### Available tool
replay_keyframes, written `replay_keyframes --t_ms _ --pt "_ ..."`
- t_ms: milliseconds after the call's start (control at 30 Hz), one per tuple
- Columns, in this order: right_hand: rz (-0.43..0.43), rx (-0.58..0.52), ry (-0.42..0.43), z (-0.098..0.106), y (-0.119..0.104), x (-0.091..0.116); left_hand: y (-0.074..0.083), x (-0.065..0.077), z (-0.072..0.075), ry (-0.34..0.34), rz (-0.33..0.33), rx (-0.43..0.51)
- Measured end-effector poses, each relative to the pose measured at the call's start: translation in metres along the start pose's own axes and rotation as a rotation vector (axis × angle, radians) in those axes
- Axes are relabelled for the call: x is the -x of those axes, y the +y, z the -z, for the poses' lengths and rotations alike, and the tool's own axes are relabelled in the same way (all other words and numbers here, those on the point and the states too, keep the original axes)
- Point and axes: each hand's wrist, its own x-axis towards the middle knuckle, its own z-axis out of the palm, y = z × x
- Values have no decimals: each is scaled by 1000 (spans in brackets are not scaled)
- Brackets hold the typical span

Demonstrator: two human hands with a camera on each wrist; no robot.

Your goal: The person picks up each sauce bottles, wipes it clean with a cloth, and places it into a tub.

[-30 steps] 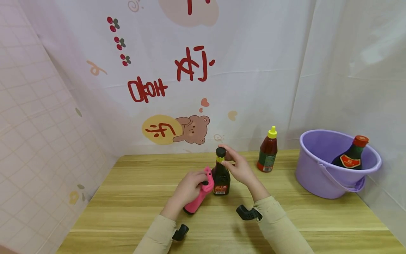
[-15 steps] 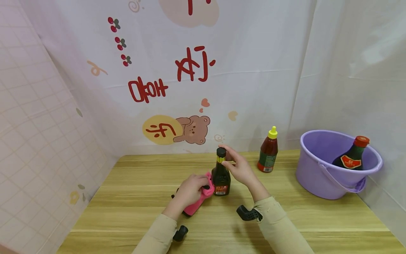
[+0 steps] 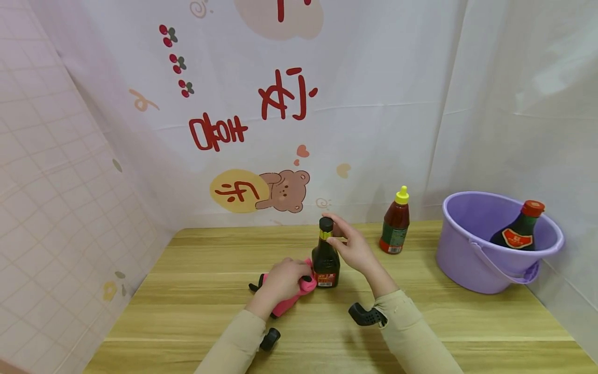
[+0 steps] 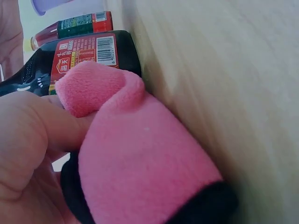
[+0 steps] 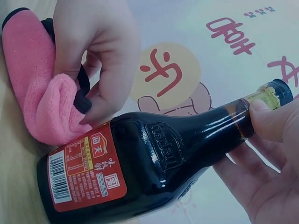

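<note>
A dark sauce bottle (image 3: 324, 259) with a black cap and a red label stands upright on the table. My right hand (image 3: 352, 246) holds it by the neck, thumb on the yellow band, as the right wrist view shows. My left hand (image 3: 284, 280) pinches a pink plush cloth (image 4: 140, 154) with black edging. In the right wrist view a folded end of the cloth (image 5: 56, 116) lies against the lower side of the bottle, at the label. Part of the cloth is hidden under the left hand in the head view.
A red sauce bottle (image 3: 394, 223) with a yellow nozzle cap stands behind, to the right. Farther right is a purple bucket (image 3: 467, 254) holding a red-capped dark bottle (image 3: 520, 228). A printed curtain (image 3: 374, 130) hangs along the table's back edge.
My left hand has shifted slightly down and to the right with the cloth, whose end has moved lower along the bottle. The right hand and the bottle have stayed in place.
</note>
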Motion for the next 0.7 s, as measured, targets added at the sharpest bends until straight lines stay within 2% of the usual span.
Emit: replay_keyframes --t_ms 200,400,700 --pt "-15 -19 -7 0 -2 1 1 -1 2 -36 2 -4" --pt "-3 -60 9 -1 -3 2 -4 2 3 -20 -12 5" --pt "-15 150 175 -12 -7 2 -19 7 8 70 -1 57"
